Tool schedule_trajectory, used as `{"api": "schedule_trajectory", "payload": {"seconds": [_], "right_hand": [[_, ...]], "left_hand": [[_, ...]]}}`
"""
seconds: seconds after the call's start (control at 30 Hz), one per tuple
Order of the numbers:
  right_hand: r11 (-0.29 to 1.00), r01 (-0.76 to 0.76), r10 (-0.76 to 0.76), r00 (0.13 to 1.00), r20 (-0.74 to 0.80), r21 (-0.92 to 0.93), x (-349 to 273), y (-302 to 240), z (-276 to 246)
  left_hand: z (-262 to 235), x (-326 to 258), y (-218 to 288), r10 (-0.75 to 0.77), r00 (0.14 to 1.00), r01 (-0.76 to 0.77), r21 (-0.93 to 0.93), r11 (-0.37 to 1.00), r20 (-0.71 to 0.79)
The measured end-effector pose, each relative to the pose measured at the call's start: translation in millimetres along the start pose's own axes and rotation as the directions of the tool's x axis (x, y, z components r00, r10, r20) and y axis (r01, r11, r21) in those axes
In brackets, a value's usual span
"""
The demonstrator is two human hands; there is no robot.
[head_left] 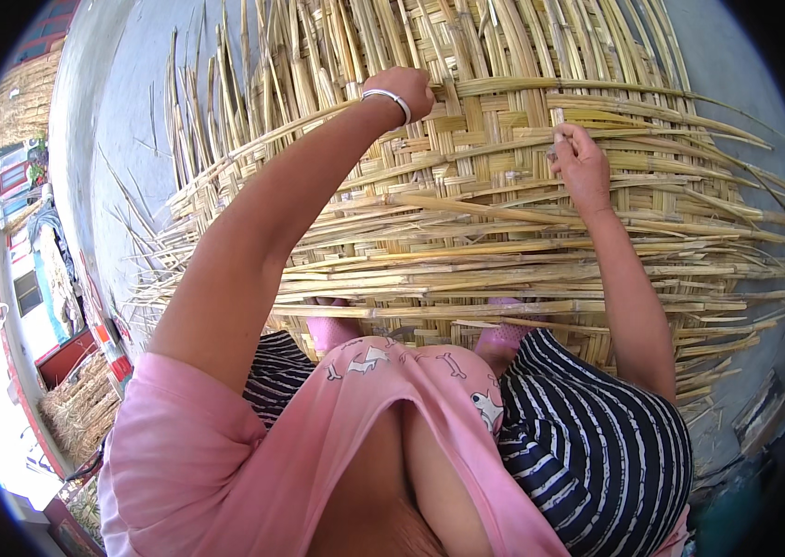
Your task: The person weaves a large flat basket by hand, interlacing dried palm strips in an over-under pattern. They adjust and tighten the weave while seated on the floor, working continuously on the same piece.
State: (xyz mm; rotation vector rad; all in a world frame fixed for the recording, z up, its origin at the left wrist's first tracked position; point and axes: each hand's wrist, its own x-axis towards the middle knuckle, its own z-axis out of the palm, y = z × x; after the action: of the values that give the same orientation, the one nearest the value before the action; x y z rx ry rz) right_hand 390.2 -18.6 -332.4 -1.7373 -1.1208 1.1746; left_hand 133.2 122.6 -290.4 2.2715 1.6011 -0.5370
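A large mat [467, 172] of split yellow reeds, partly woven, lies spread before me. My left hand [404, 91], with a white bangle at its wrist, is closed at the far part of the weave. Its fingertips are hidden, so what it grips cannot be made out. Just beside it, a crosswise reed strip [513, 85] runs off to the right. Lower and to the right, my right hand [582, 167] pinches the end of a pale reed strip [557, 115] between thumb and fingers, close above the woven squares.
Long loose reed ends [225, 102] fan out past the mat's far and side edges. My pink shoes [332, 327] rest on its near part. Grey concrete floor [123, 102] surrounds it. Straw bundles [26, 97] stand at the far left, and dark clutter [764, 418] lies at lower right.
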Motion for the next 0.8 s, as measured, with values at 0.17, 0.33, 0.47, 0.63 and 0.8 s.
{"api": "schedule_trajectory", "payload": {"seconds": [0.17,0.33,0.47,0.63,0.8], "right_hand": [[1.0,-0.002,0.002,1.0,0.008,-0.029,-1,-1,0],[1.0,0.016,-0.016,1.0,-0.026,-0.012,-1,3,1],[1.0,0.011,-0.011,1.0,0.001,0.007,1,6,1],[1.0,0.008,-0.008,1.0,-0.01,0.02,-4,6,-3],[0.999,0.009,-0.01,1.0,0.023,0.044,1,6,-2]], "left_hand": [[-12,-14,2,0.113,0.99,-0.122,0.11,0.986,0.087],[-5,-16,6,0.155,0.987,-0.162,0.196,0.967,0.049],[-3,-20,12,0.057,0.998,-0.059,0.148,0.987,0.016],[-19,2,5,-0.246,0.969,0.246,0.019,0.969,-0.031],[-98,16,-51,-0.022,0.936,0.08,0.152,0.985,-0.352]]}}
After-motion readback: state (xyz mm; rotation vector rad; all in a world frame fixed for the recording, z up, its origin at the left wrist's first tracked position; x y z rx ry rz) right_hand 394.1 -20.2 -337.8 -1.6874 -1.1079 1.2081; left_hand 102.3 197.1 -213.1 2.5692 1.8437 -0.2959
